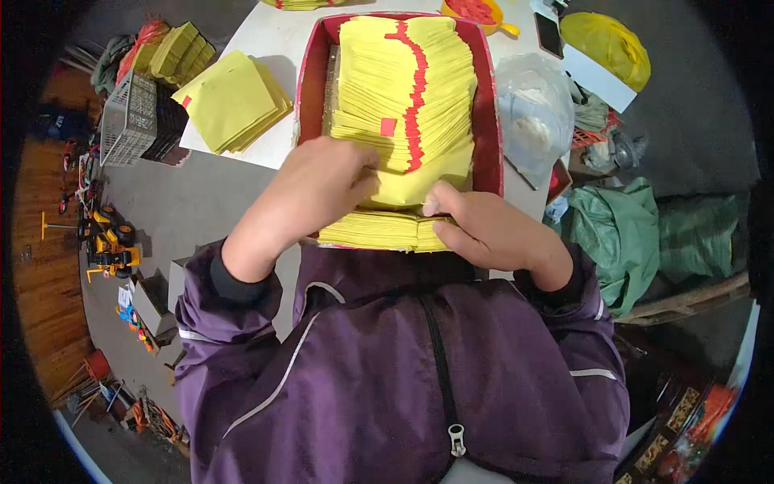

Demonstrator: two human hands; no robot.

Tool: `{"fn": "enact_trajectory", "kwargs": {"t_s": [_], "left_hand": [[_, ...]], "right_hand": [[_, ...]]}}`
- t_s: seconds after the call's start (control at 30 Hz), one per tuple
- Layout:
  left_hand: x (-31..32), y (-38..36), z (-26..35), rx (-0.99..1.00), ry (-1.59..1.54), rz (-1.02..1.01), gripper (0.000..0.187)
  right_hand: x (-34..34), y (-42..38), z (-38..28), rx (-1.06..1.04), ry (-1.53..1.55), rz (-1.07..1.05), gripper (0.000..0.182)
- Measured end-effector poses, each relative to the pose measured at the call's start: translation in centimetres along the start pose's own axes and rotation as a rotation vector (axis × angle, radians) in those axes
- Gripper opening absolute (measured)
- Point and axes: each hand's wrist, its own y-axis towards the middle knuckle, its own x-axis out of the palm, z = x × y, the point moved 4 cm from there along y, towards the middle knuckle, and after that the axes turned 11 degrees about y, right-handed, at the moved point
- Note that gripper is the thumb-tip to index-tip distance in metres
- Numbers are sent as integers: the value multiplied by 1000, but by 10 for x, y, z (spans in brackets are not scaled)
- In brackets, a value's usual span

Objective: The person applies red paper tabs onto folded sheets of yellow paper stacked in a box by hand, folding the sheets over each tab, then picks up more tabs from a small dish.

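Observation:
A red-walled box (pixel 486 105) holds a long row of overlapping yellow paper pieces (pixel 367 89) with small red marks running down them. One loose red square (pixel 389 127) lies on the row. At the near end, my left hand (pixel 326 181) is closed on the left side of a yellow sheet (pixel 403 185). My right hand (pixel 476 222) pinches that sheet's right edge between thumb and finger. Below both hands, a flatter yellow stack (pixel 371 230) lies at the box's near edge.
On the white table (pixel 266 36) are a yellow paper stack (pixel 230 105), a yellow scoop with red pieces (pixel 476 12), a phone (pixel 549 35) and a clear plastic bag (pixel 532 113). Green sacks (pixel 617 234) stand right, a grey crate (pixel 129 117) left.

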Motion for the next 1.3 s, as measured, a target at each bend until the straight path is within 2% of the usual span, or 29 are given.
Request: {"fn": "enact_trajectory", "kwargs": {"t_s": [0.07,0.2,0.3,0.37,0.43,0.47,0.53,0.63,0.7,0.8,0.87,0.9,0.93,0.97,1.0,1.03,1.07,1.13,1.2,1.23,1.27,1.3], "left_hand": [[-2,-1,0,19,-1,13,22],[-5,-5,2,-36,-46,32,25],[3,-12,-2,-49,-85,96,28],[5,-22,-5,-37,-160,370,28],[9,-23,-1,-37,-195,422,28],[11,-25,-1,-54,-229,453,28],[16,-34,-5,-109,-300,517,28],[19,-44,-2,-118,-334,665,28],[19,-49,2,-89,-354,783,28],[32,-58,-12,-170,-369,886,28],[49,-75,-22,-300,-372,1006,29],[56,-81,-26,-314,-367,1053,29],[62,-87,-30,-337,-349,1099,29],[70,-96,-34,-430,-310,1121,29],[75,-104,-36,-474,-339,1131,29],[81,-114,-39,-511,-360,1142,29],[91,-125,-46,-604,-335,1142,28],[117,-150,-62,-714,-276,1148,27],[167,-176,-87,-953,-347,1114,27],[197,-196,-98,-1036,-236,1123,26],[220,-216,-104,-1197,-416,1030,26],[237,-233,-104,-1281,-503,1064,27]], "right_hand": [[-3,0,2,-8,-7,2,28],[-24,-13,9,-199,232,200,28],[-57,-26,34,-122,311,334,31],[-94,-35,72,-117,266,663,37],[-142,-40,109,-88,228,945,39],[-163,-39,125,-100,216,932,39],[-215,-42,159,-131,105,1216,43],[-292,-16,225,-130,102,1199,51],[-330,0,251,65,-174,1292,63],[-375,20,301,307,-334,1213,87],[-408,35,349,347,-383,1174,100],[-411,43,357,551,-386,1163,92],[-430,55,387,488,-378,1089,92],[-416,75,378,532,-1066,519,54],[-423,71,369,621,-906,488,56],[-466,79,462,321,-934,508,57],[-410,151,406,246,-909,465,57],[-395,173,356,168,-785,490,57],[-372,169,337,161,-685,555,58],[-382,168,340,182,-640,607,59],[-382,163,340,217,-598,672,60],[-385,157,344,265,-563,751,61]]}}
